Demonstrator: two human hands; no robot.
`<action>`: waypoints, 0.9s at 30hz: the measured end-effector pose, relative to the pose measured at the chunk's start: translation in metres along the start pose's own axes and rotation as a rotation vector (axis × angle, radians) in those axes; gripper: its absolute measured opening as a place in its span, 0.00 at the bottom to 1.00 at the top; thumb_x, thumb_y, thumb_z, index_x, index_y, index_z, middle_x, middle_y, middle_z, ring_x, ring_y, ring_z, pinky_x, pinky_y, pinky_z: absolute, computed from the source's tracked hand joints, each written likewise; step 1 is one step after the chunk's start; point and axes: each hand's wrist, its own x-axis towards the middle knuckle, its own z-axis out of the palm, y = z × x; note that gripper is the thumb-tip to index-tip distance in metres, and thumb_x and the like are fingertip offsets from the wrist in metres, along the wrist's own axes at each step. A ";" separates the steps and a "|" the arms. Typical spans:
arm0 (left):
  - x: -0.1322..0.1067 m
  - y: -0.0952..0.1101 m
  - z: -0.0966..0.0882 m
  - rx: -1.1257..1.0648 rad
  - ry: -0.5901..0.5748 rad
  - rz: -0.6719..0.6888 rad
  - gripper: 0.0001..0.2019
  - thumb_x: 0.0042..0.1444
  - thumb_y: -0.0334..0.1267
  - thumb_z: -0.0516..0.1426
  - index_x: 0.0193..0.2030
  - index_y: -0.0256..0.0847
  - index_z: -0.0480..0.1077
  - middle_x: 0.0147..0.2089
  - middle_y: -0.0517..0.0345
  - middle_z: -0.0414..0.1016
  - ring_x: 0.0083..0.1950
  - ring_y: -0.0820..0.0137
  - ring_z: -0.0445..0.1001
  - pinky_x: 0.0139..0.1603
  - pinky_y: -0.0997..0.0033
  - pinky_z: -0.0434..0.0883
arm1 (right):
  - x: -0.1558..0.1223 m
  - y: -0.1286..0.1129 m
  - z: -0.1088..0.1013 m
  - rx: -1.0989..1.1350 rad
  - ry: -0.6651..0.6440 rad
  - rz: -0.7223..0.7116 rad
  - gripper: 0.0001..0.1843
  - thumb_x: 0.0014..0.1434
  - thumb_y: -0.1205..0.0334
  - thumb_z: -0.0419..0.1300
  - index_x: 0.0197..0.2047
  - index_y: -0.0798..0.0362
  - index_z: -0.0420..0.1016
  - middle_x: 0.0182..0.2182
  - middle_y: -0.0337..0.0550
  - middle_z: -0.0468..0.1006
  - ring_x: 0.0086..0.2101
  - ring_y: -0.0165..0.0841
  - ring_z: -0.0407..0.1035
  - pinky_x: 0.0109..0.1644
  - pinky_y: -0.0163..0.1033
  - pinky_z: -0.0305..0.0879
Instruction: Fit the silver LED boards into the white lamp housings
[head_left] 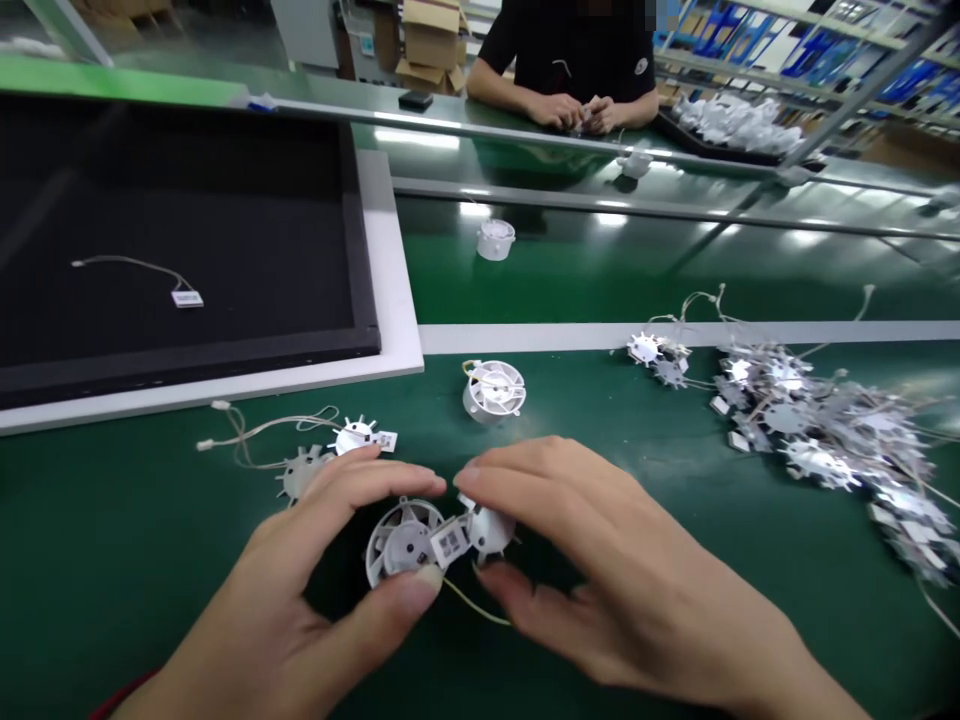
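Observation:
Between the thumb and fingers of my left hand sits a round white fan housing with spokes, its open face up. My right hand pinches a shiny toothed metal disc just right of the housing. A small white block with a printed square code bridges the gap between disc and housing. From below it a thin pale wire trails to the right. Beyond my fingertips stands another white fan housing. Behind my left fingers lie two more toothed discs with wires.
A heap of toothed discs with wires covers the right side. At left is a black tray holding one small wired part. Farther back, a white housing rests on the green surface. A person works across the bench.

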 end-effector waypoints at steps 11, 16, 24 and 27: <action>0.013 0.021 -0.003 -0.578 -0.037 -0.224 0.09 0.62 0.40 0.71 0.43 0.60 0.78 0.49 0.77 0.83 0.49 0.76 0.81 0.53 0.88 0.75 | 0.002 0.001 0.017 0.067 0.170 -0.108 0.20 0.75 0.69 0.61 0.67 0.57 0.71 0.59 0.44 0.82 0.57 0.30 0.74 0.65 0.34 0.67; 0.012 0.032 0.000 -0.679 0.012 -0.346 0.08 0.59 0.38 0.70 0.42 0.61 0.83 0.46 0.73 0.83 0.48 0.73 0.82 0.50 0.86 0.76 | 0.004 -0.002 0.024 0.026 0.248 -0.103 0.17 0.74 0.68 0.62 0.64 0.55 0.73 0.55 0.44 0.85 0.55 0.32 0.77 0.62 0.37 0.70; 0.017 0.023 -0.008 -0.824 -0.064 -0.526 0.10 0.62 0.55 0.72 0.42 0.57 0.83 0.42 0.67 0.85 0.40 0.71 0.85 0.41 0.84 0.80 | 0.007 -0.003 0.022 0.105 0.246 -0.172 0.16 0.73 0.69 0.64 0.62 0.58 0.72 0.56 0.45 0.87 0.56 0.31 0.80 0.66 0.36 0.73; 0.018 0.025 -0.011 -1.036 -0.159 -0.607 0.14 0.60 0.57 0.73 0.45 0.55 0.83 0.37 0.67 0.86 0.36 0.72 0.84 0.39 0.83 0.79 | 0.006 -0.004 0.025 0.162 0.231 -0.152 0.16 0.74 0.68 0.63 0.63 0.56 0.71 0.56 0.45 0.87 0.58 0.30 0.78 0.68 0.37 0.72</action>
